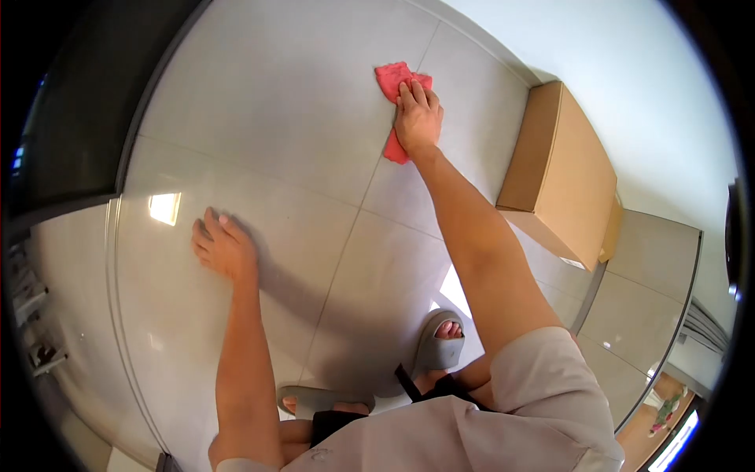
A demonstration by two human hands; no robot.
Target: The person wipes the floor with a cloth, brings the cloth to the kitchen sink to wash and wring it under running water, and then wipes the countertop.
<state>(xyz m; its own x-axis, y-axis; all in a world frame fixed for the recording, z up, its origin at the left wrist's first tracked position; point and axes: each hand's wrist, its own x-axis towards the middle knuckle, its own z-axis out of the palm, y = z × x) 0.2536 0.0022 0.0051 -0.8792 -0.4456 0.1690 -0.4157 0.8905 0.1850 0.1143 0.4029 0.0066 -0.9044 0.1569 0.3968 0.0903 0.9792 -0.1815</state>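
Observation:
A crumpled pinkish-red cloth [395,79] lies on the pale tiled floor [291,94], ahead of me near the wall. My right hand [419,118] is on top of the cloth, its fingers bent down over the fabric, which sticks out beyond the fingertips and below the palm. Over to the left, my left hand [226,245] is near the floor with nothing in it, its fingers loosely bent and apart. Whether its fingertips touch the tile I cannot tell.
A brown cardboard box [578,177] stands against the white wall [621,71] on the right. A dark glossy panel [86,102] borders the floor at left, with a door track [116,283] below it. My slippered feet [439,342] are close beneath me.

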